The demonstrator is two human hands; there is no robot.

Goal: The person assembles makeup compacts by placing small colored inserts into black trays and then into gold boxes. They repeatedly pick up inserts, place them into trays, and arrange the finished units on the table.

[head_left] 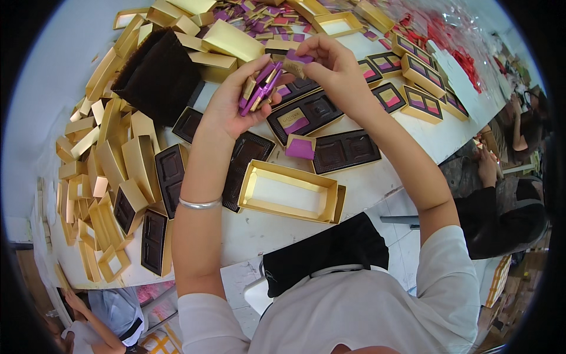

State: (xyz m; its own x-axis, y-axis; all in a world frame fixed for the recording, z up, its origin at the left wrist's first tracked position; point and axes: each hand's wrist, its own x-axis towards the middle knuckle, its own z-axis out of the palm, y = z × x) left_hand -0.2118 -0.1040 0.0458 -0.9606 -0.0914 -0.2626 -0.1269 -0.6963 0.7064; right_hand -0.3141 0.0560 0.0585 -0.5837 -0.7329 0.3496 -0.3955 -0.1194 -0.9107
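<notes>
My left hand (226,103) is closed round a small stack of purple-and-gold wrapped chocolate squares (259,88). Between its thumb and fingers my right hand (341,72) pinches another wrapped square (296,62), close beside the stack. Under both hands lies a two-compartment dark brown tray (324,107) with one square in its left compartment. A loose purple-and-gold square (300,147) rests at the left edge of a second brown tray (352,151), whose two compartments hold nothing. Nearer to me is an open gold box (289,215) with a white inside.
Gold boxes (109,147) pile up at left, around a stack of dark brown sheets (156,76). Filled boxes (423,76) stand at right. Loose wrapped squares (259,19) cover the far side, beside clear and red plastic (466,59). Other people sit at lower left and right.
</notes>
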